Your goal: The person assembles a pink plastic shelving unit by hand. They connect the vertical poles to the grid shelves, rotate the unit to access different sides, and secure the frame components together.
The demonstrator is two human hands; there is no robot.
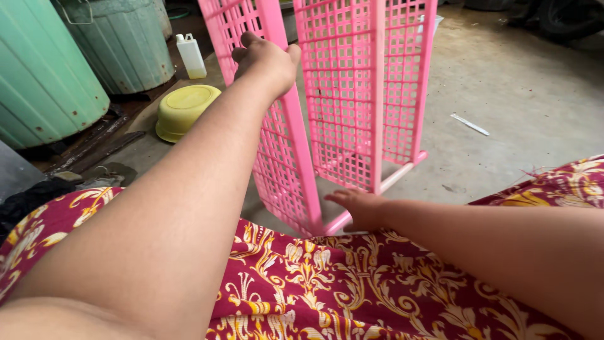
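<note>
My left hand (267,60) closes over the upright bar of a pink plastic lattice rack (352,94) while my right hand (362,209) clasps its bottom rail, just above my red patterned skirt (327,283). The rack stands tilted on the concrete floor (516,94), its 2 grid panels meeting at an angle. It looks light and springy, the thin mesh brittle; the solid bars seem the safest holds. A yellow basin (185,110), white bottle (190,56) and green drums (44,82) sit at left.
</note>
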